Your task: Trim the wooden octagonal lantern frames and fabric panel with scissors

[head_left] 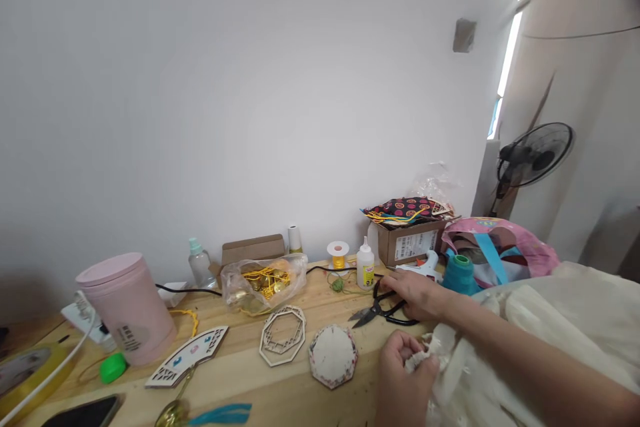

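Observation:
At the lower right of the head view, my left hand (406,373) is closed in a pinch on a crumpled edge of cream-white fabric (443,347). My right hand (419,295) reaches across from the right, its fingers curled at the black handles of a pair of scissors (373,313). The scissors lie on the wooden table with their blades pointing left. Just left of my left hand is an octagonal white panel with a flowered rim (333,355). Beside it lies an octagonal wooden lattice frame (283,337).
Behind the scissors stand a white glue bottle (365,267), a yellow thread spool (339,257) and a cardboard box (407,243). A teal thread cone (459,273) is by my right forearm. Leftward are a plastic bag of gold pieces (265,281), a fan-shaped panel (187,357) and a pink canister (127,310).

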Demonstrator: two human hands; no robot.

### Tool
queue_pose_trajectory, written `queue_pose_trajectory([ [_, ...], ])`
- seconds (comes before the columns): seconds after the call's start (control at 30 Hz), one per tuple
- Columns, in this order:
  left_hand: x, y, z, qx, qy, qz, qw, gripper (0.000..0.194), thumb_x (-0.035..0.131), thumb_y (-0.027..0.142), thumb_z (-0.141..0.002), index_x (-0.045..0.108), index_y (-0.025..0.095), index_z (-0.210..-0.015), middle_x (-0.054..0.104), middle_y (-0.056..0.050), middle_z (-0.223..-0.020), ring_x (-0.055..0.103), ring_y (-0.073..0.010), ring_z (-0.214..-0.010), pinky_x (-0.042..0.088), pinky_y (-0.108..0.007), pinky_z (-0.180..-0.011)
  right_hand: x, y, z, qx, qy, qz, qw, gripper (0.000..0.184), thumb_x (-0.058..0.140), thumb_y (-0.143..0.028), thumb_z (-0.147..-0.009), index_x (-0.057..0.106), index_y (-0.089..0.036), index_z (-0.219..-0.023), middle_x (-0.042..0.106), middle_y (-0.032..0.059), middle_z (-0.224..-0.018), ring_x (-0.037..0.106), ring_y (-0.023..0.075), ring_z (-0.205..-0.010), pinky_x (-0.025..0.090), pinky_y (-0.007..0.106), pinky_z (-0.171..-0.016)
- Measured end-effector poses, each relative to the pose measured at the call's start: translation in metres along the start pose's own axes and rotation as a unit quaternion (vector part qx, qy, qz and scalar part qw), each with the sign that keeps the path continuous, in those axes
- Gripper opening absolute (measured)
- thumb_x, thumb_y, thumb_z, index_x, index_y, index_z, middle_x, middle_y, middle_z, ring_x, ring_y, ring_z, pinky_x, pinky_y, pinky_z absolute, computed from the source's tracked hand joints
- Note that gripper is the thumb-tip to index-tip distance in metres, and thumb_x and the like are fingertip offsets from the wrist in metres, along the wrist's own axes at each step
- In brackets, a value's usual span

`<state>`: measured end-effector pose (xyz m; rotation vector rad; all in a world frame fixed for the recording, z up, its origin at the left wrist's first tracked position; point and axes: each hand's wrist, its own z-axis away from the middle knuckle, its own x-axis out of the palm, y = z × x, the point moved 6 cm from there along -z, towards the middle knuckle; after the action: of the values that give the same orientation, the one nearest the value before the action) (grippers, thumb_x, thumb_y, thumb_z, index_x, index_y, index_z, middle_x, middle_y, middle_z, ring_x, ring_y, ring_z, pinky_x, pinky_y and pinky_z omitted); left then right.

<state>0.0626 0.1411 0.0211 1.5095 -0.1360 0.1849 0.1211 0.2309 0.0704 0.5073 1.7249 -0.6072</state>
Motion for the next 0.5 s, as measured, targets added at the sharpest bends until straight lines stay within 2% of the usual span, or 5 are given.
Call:
queue_pose_trajectory([
  [0.13,-0.001,0.003,0.002,-0.02,-0.006,0.014,1.0,0.02,0.062,0.012,-0.053,0.043,0.02,-0.055,0.042,0.007,-0.049,0.038,-0.0106,-0.051,0.03,-0.021,-0.053,-0.011,-0.003,0.0,-0.014,0.005,0.006,1.0,0.047,0.05,-0.001,-0.045,0.052,-0.017,-0.089,0.058,0.005,-0.085,0.052,0.019,-0.078,0.04,0.028,-0.069],
  [0.3,0.003,0.009,0.005,0.01,-0.011,0.046,0.999,0.021,0.062,0.009,-0.052,0.044,0.019,-0.051,0.054,0.002,-0.057,0.049,-0.0142,-0.06,0.036,-0.023,-0.06,-0.051,-0.009,0.021,0.008,0.074,0.005,0.997,0.047,0.045,-0.002,-0.048,0.047,-0.018,-0.092,0.053,0.0067,-0.09,0.047,0.0212,-0.086,0.036,0.033,-0.079],
  [0.43,0.004,0.01,0.006,0.045,-0.02,0.092,0.995,0.018,0.056,0.003,-0.052,0.047,0.019,-0.049,0.063,-0.004,-0.065,0.058,-0.0195,-0.072,0.04,-0.026,-0.068,-0.084,-0.007,0.063,0.095,0.163,-0.038,0.981,0.041,0.044,-0.006,-0.057,0.04,-0.021,-0.094,0.051,0.0051,-0.089,0.047,0.0194,-0.083,0.039,0.032,-0.073],
  [0.5,0.005,0.009,0.006,0.057,-0.036,0.111,0.992,0.02,0.048,-0.001,-0.05,0.05,0.018,-0.047,0.065,-0.005,-0.068,0.059,-0.0206,-0.075,0.041,-0.027,-0.07,-0.094,-0.002,0.09,0.163,0.226,-0.17,0.945,0.034,0.048,-0.013,-0.062,0.04,-0.023,-0.094,0.05,0.003,-0.085,0.048,0.0185,-0.08,0.04,0.031,-0.072],
])
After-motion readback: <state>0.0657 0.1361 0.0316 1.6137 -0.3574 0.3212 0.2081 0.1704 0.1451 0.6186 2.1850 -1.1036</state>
